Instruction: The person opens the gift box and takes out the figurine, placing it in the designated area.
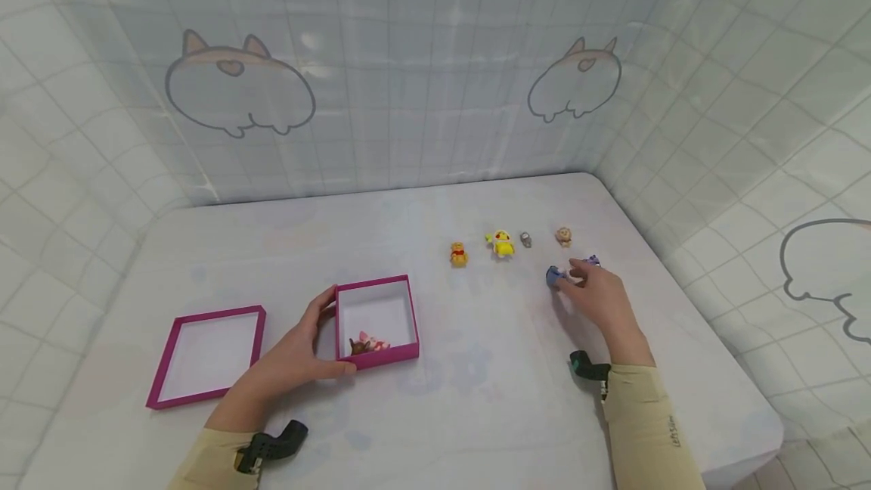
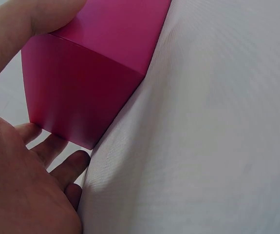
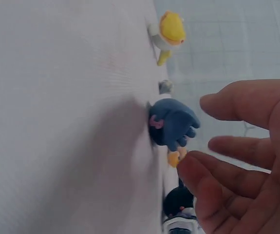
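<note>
My left hand (image 1: 299, 354) holds a magenta open box (image 1: 378, 360) with a white inside, its thumb on the front wall and its fingers along the left side. A pink figurine (image 1: 370, 342) and a small brown one (image 1: 358, 346) lie inside the box near the front wall. In the right wrist view a blue figurine (image 3: 171, 122) with a pink mark lies on the table. The fingers of my right hand (image 1: 602, 297) spread around it, with a gap showing between fingertips and figurine. A dark blue and white figurine (image 3: 178, 207) is close by, partly hidden by the hand.
A shallow magenta lid (image 1: 211, 354) lies to the left of the box. Farther back on the table (image 1: 469, 414) stand an orange bear figurine (image 1: 459, 255), a yellow figurine (image 1: 503, 243), a small grey one (image 1: 526, 239) and a tan one (image 1: 564, 236). Tile-patterned curtains (image 1: 422, 82) enclose the table.
</note>
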`<state>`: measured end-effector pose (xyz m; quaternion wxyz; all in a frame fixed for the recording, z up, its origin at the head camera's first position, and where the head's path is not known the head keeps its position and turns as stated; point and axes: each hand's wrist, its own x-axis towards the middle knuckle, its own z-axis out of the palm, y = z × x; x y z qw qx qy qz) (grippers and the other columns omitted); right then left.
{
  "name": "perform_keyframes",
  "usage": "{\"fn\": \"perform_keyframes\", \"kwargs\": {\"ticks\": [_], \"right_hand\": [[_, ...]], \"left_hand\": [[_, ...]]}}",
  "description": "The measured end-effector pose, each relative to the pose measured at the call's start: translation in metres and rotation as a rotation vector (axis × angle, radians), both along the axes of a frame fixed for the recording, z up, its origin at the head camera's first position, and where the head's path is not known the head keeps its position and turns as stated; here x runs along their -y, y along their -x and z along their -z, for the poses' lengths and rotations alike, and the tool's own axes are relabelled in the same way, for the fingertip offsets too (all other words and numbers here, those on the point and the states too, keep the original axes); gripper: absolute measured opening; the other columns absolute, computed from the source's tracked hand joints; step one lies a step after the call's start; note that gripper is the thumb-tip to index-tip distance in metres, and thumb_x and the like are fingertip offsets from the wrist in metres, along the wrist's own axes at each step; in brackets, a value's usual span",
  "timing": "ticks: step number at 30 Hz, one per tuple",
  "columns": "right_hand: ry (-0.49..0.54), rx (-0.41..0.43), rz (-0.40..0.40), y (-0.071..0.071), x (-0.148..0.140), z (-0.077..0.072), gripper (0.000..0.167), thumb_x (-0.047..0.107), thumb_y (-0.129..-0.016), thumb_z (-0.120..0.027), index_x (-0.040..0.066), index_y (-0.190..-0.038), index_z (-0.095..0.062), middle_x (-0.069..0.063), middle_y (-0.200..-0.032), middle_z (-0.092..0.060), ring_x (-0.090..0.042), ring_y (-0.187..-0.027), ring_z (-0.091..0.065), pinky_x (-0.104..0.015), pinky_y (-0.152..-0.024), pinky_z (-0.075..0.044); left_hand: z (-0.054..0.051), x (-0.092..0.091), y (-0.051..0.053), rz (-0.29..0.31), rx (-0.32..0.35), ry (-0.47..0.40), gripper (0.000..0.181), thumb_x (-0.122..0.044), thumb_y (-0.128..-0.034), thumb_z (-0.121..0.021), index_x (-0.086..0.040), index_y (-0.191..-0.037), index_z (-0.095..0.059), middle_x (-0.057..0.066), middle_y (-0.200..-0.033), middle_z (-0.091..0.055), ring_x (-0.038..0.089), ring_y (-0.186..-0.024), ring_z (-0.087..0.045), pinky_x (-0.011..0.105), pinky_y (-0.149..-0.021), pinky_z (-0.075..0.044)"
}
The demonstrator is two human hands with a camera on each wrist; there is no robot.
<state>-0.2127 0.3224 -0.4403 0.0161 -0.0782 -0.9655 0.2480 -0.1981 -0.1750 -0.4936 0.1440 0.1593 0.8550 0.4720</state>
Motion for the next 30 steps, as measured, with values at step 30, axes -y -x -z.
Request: {"fn": "perform_keyframes", "kwargs": {"ticks": [30], "right_hand": [[0.121,-0.158,-0.451,0.033,0.086,-0.042,0.049,0.022,-0.091,-0.074,0.016,-0.137,-0.059,-0.003,-0.119,-0.067,-0.017,-0.103,-0.064,-0.039,-0.085,-0.052]], "left_hand": [[-0.002,0.002,-0.004,0.006,-0.006,-0.026,0.126,-0.05,-0.0657,-0.088,-0.029,-0.158,-0.005,0.003,-0.161,-0.019,0.029,-0.147,-0.019,0.062,-0.109,-0.029]]}}
